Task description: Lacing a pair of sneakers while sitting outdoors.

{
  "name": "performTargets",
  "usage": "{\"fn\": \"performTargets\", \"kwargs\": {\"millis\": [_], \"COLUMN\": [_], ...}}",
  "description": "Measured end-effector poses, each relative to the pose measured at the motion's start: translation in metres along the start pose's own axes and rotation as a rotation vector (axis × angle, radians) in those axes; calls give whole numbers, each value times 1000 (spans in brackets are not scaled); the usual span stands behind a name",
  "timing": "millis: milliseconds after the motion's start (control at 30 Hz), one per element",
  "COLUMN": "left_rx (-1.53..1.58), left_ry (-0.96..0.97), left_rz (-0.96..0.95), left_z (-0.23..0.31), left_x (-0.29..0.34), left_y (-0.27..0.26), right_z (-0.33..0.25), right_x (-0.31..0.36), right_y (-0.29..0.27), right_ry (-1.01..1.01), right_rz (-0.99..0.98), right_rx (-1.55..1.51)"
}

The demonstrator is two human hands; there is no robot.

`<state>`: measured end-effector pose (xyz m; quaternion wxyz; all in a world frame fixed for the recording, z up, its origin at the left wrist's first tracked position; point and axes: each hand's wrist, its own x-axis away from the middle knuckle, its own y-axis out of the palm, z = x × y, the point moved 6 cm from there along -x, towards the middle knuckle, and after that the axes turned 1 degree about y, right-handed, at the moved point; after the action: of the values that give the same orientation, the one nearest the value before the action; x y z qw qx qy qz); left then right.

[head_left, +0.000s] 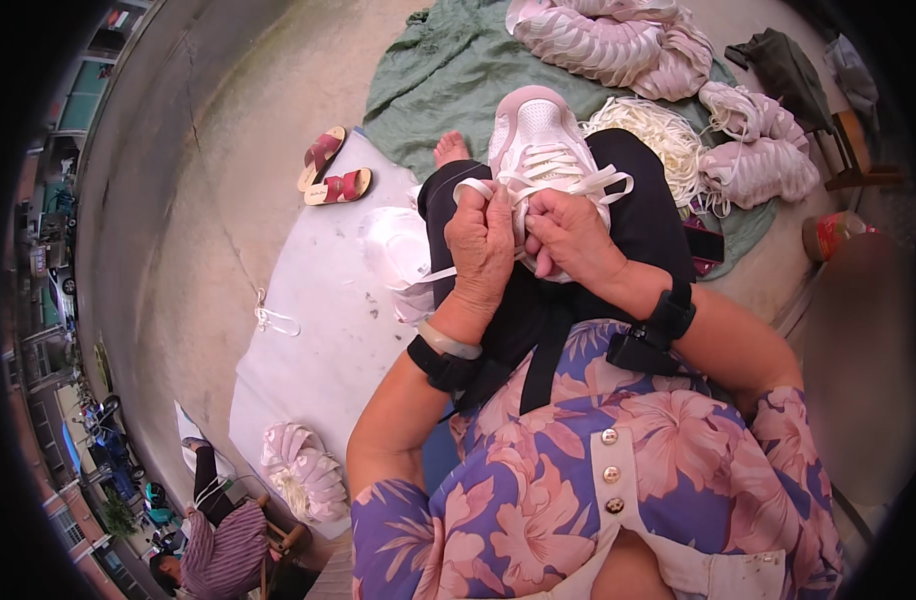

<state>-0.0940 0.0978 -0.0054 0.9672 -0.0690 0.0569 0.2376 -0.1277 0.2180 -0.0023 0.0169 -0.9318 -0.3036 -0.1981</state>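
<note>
A white and pink sneaker (539, 135) rests on my lap, toe pointing away from me, with a white shoelace (550, 161) threaded across its front. My left hand (481, 236) is closed on the lace at the left of the shoe's opening, and a loop of it stands up over the fingers. On the opposite side my right hand (568, 232) is closed at the opening, thumb and fingers pinched by the lace; a second lace loop sticks out to the right above it. The fingertips partly hide the tongue and heel of the shoe.
A green cloth (418, 90) lies ahead, with bundled shoe pieces (618, 45) and a pile of white laces (650, 135). Red sandals (338, 187) and a white sheet (288, 270) are at left. A phone (705, 243) lies right; another person (228, 545) sits lower left.
</note>
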Motion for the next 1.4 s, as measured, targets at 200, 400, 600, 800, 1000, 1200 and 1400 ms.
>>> {"fn": "performTargets", "kwargs": {"millis": [200, 400, 600, 800, 1000, 1200, 1400], "left_rx": [260, 271, 242, -364, -790, -1019, -1148], "left_ry": [-264, -365, -398, -303, -1055, -969, -547], "left_rz": [68, 80, -70, 268, 131, 147, 305], "left_z": [3, 8, 17, -68, -143, -162, -90], "left_x": [4, 17, 19, 8, 38, 54, 20], "left_y": [-10, -21, -31, -154, -194, -195, -224], "right_z": [-14, -19, -9, -1, 16, 16, 0], "right_x": [17, 75, 75, 64, 59, 48, 53], "right_y": [-16, -68, -93, -108, -124, -118, -104], "right_ry": [-79, -263, -9, 24, 46, 93, -4], "right_rz": [-15, -158, -83, 48, 92, 73, 33], "right_rx": [390, 660, 383, 325, 279, 254, 441]}}
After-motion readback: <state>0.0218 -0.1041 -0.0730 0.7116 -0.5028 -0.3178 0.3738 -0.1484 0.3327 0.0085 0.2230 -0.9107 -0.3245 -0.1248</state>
